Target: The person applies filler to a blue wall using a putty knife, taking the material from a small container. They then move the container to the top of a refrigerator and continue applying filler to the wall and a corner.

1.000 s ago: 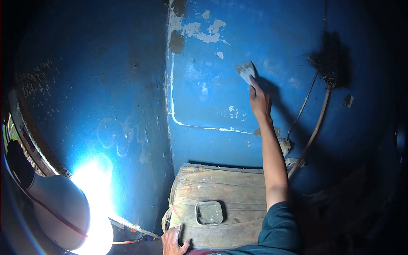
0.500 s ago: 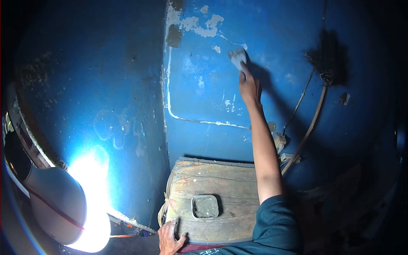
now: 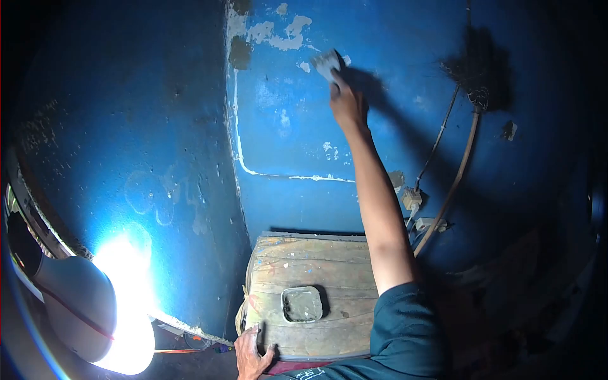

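Observation:
With the arm stretched up, my right hand grips a flat scraper against the blue wall, close to patches of bare, peeled paint. My left hand rests at the near left edge of a worn, stained padded surface, thumb and fingers apart and nothing in it. On that surface lies a small square container with greyish material inside, a little above and to the right of my left hand.
A glowing lamp stands at the lower left. A broom leans bristles-up on the wall at the right, near a plug and socket. A white line runs along the wall by the corner.
My right hand has moved the scraper up and left along the wall, nearer the peeled patches. The whole view has shifted slightly. My left hand stays on the padded edge.

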The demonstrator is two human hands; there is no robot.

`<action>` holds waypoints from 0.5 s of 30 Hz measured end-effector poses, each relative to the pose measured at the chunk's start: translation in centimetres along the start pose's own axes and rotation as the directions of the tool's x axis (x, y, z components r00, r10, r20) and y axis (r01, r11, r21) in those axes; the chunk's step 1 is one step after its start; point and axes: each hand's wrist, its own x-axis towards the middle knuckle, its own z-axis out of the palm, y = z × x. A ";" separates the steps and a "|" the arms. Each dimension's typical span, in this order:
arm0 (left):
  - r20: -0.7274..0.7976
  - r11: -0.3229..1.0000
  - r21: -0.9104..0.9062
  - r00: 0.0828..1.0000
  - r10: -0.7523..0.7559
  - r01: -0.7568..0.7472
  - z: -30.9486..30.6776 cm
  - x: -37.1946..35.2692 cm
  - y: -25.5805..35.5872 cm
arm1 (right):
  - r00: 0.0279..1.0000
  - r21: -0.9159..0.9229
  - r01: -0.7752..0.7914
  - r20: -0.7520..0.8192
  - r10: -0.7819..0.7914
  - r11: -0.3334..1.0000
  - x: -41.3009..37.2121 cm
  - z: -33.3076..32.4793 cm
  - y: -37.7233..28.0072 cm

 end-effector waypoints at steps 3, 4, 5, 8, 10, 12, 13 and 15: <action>0.032 0.999 -0.008 0.999 -0.033 0.033 -0.4 0.0 0.3 | 0.986 0.016 -0.163 -0.021 0.164 0.986 -7.3 -1.5 5.4; 0.025 0.999 -0.012 0.999 -0.031 0.031 0.0 0.1 0.0 | 0.982 0.026 -0.151 -0.110 0.153 0.988 -9.4 -1.7 7.5; 0.018 1.000 -0.012 1.000 -0.013 0.013 0.6 0.0 -0.7 | 0.971 -0.017 -0.218 -0.101 0.215 0.976 -10.6 -2.1 9.0; 0.047 1.000 -0.013 0.999 -0.022 0.023 -0.7 0.5 0.7 | 0.958 0.025 -0.274 -0.079 0.275 0.962 -10.9 -4.5 8.8; 0.085 0.998 -0.015 0.995 -0.052 0.053 -0.9 0.6 1.1 | 0.933 0.040 -0.359 0.032 0.358 0.933 -10.5 -5.3 8.4; 0.037 0.999 0.037 0.999 -0.018 0.017 -0.4 0.2 0.5 | 0.953 0.053 -0.301 0.000 0.302 0.952 -10.6 -5.2 8.7; 0.045 0.999 0.035 0.999 -0.017 0.015 0.0 0.2 0.3 | 0.970 0.065 -0.236 -0.041 0.239 0.970 -10.5 -5.3 9.0; 0.047 1.000 0.011 0.999 -0.007 0.007 -0.1 0.2 0.2 | 0.968 0.038 -0.247 -0.040 0.248 0.968 -10.8 -5.5 9.7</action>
